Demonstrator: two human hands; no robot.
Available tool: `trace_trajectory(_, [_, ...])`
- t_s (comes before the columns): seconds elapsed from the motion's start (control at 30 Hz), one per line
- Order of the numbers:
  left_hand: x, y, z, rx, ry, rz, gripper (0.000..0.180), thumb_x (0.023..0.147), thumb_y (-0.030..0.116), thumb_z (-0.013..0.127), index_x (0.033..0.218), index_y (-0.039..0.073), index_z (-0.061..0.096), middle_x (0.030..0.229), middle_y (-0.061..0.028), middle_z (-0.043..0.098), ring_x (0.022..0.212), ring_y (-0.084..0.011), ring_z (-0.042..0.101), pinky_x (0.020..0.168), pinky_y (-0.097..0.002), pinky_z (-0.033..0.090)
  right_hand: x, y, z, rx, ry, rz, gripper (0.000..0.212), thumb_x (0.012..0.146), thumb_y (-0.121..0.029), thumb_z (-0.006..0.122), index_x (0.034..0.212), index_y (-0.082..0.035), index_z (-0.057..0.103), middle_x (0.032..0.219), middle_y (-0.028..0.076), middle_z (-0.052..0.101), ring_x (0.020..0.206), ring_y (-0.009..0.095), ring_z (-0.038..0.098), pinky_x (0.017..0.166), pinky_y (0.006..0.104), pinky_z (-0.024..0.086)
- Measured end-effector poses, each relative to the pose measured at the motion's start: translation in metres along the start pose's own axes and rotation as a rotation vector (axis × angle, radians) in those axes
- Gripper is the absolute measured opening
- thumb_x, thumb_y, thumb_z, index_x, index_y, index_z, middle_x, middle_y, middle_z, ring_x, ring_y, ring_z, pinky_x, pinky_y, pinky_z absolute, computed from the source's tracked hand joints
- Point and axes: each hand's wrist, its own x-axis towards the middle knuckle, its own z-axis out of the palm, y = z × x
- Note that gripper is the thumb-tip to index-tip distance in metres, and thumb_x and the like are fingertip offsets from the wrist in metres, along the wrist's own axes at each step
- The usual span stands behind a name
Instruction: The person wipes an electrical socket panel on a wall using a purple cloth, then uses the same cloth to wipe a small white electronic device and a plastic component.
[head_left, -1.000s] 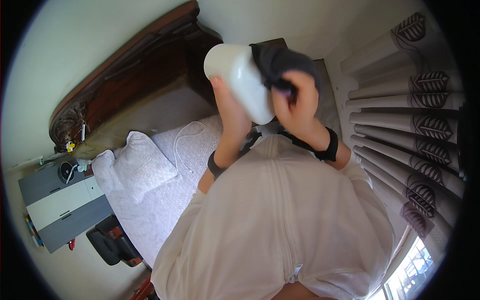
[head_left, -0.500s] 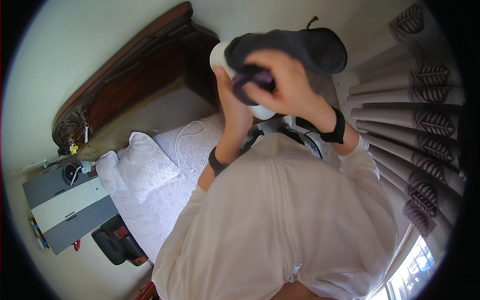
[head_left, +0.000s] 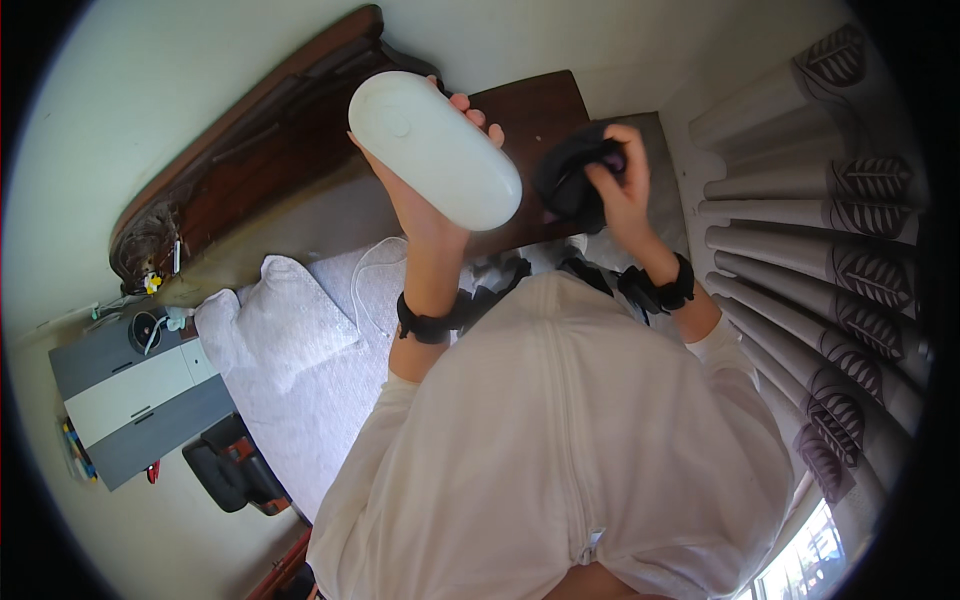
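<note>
My left hand (head_left: 420, 218) is wrapped round a smooth white oblong case (head_left: 435, 150) with rounded ends. A small round mark shows on its upper face, and several fingertips curl over its far edge. To the right, my right hand (head_left: 628, 200) grips a dark pouch (head_left: 568, 182), now bunched up and slightly blurred, with a bit of purple between the fingers. The pouch and the case are apart, both held up in the air. Black straps circle both of my wrists.
Beneath my hands stands a bed with a dark wooden headboard (head_left: 250, 120). A pale pillow (head_left: 300, 325) and a white cord lie on the bedding. A grey and white cabinet (head_left: 140, 395) stands at the left; patterned curtains (head_left: 860, 260) hang at the right.
The dark pouch has moved away from the white case, right and down with my right hand, and bunched up. My left hand has shifted left with the case, which now shows whole.
</note>
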Motion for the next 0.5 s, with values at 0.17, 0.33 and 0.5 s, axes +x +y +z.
trace_trajectory(0.17, [0.003, -0.011, -0.003, -0.412, 0.047, -0.15, 0.047, 0.088, 0.036, 0.037, 0.122, 0.005, 0.037, 0.1, -0.0076, 0.055, 0.1, -0.0218, 0.046, 0.099, -0.0352, 0.027, 0.013, -0.019, -0.016, 0.186, 0.065, 0.0, 0.033, 0.071, 0.008, 0.049, 0.102, -0.002, 0.045, 0.095, 0.003, 0.047, 0.088, 0.009, 0.045, 0.079, 0.0217, 0.037])
trace_trajectory(0.33, [0.006, -0.024, 0.006, -0.448, 0.043, -0.158, 0.043, 0.089, 0.032, 0.035, 0.123, 0.006, 0.036, 0.106, -0.0059, 0.056, 0.115, -0.0232, 0.038, 0.103, -0.0338, 0.022, 0.025, -0.042, -0.026, 0.095, 0.031, -0.088, 0.033, 0.07, 0.007, 0.049, 0.102, -0.001, 0.045, 0.095, 0.003, 0.047, 0.088, 0.009, 0.045, 0.08, 0.0209, 0.036])
trace_trajectory(0.5, [0.012, -0.052, 0.007, 0.07, -0.078, 0.033, 0.045, 0.09, 0.032, 0.034, 0.121, 0.0, 0.036, 0.101, -0.0088, 0.057, 0.117, -0.0261, 0.037, 0.101, -0.0356, 0.026, 0.056, -0.087, -0.008, -0.099, -0.271, -0.3, 0.024, 0.068, -0.003, 0.055, 0.092, -0.005, 0.051, 0.079, 0.007, 0.056, 0.068, 0.019, 0.056, 0.062, 0.0256, 0.044])
